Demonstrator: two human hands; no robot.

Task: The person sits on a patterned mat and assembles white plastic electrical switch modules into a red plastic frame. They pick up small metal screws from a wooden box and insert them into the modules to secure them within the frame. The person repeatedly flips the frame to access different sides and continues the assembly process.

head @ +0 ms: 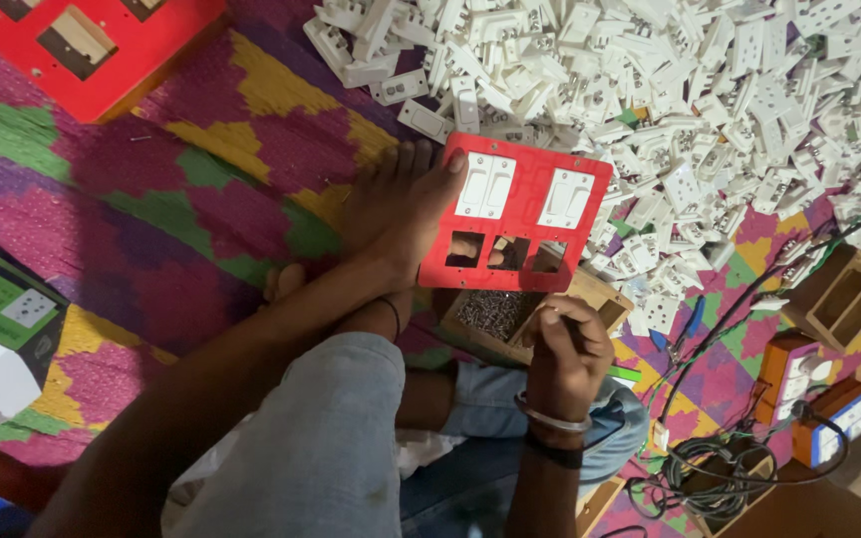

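The red switch plate is held tilted just above the person's lap, and everything here is placed from it. Its left edge is gripped by the left hand, the thumb pressed on the front face near the top corner and the other fingers tucked behind. Two white switch modules are seated side by side in its upper left opening, and another white module is fitted in the upper right; the three openings along its lower edge are seen empty. Just below the plate, a small wooden box of dark screws is partly covered by it. Right beside that box, below the plate's lower right corner, the right hand is curled nearly closed, fingertips pinched together; what is pinched is too small to be made out. A metal bangle is worn on that wrist. Above and to the right of the plate, a big heap of loose white switch parts is spread on a patterned mat. Far to the upper left, a second red plate is seen. To the lower right, tangled cables and orange test boxes are laid out.
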